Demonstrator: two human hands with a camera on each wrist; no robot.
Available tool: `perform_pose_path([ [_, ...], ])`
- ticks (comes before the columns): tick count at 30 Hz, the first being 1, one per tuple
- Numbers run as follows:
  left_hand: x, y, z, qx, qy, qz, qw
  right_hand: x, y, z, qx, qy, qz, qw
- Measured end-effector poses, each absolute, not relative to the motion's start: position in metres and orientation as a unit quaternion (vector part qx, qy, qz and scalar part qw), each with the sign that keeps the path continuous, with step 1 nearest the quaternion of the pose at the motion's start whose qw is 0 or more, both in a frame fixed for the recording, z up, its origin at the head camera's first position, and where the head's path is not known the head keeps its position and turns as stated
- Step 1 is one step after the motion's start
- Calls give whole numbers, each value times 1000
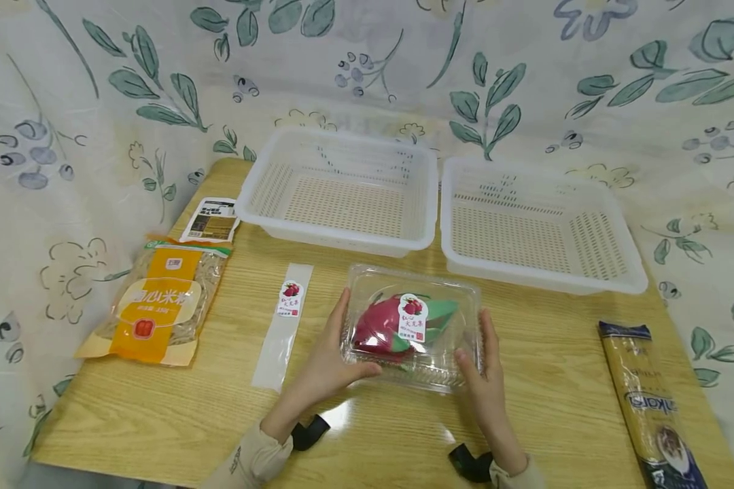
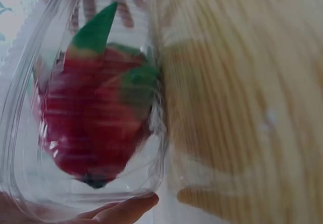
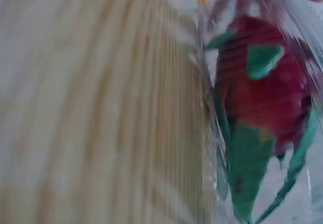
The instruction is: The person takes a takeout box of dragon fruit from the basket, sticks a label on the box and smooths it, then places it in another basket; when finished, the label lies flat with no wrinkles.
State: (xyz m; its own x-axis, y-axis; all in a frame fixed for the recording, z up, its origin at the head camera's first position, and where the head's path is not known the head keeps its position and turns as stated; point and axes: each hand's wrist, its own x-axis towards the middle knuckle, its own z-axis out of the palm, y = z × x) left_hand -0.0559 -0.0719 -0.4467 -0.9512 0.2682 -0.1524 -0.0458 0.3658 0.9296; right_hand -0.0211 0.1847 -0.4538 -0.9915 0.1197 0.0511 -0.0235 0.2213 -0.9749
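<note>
A clear plastic clamshell box (image 1: 443,285) sits near the middle of the table, its lid down. Inside lies a pink-red dragon fruit (image 1: 373,326) with green leaf tips; a white label (image 1: 412,316) with a dragon fruit picture is on the lid. My left hand (image 1: 330,363) grips the box's left side, thumb along the front edge. On the opposite side my right hand (image 1: 484,380) holds it, thumb over the lid. Both wrist views show the dragon fruit (image 2: 96,118) through the clear wall. Left of the box lies a backing strip (image 1: 274,353) bearing a matching sticker (image 1: 290,299).
Two white perforated baskets (image 1: 342,238) stand side by side at the back. An orange-labelled food bag (image 1: 159,305) and a small white packet (image 1: 211,219) lie at left. A long yellow and dark blue packet (image 1: 648,401) lies at the right edge.
</note>
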Motion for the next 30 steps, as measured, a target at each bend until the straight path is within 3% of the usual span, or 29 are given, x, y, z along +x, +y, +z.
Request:
perform_pose_path([
  [6, -56, -66, -444, 75, 795, 585, 140, -17, 181, -448, -52, -761, 642, 77],
  [10, -53, -62, -435, 93, 787, 600, 111, -10, 182, -440, -56, -701, 706, 86],
  [17, -57, -57, -411, 136, 795, 590, 44, -16, 193, -431, 49, -613, 783, 95],
  [23, -71, -52, -391, 130, 794, 591, 57, -30, 205, -420, 92, -611, 783, 75],
  [30, -93, -23, -377, 155, 787, 594, 65, -43, 228, -390, 47, -513, 850, 107],
])
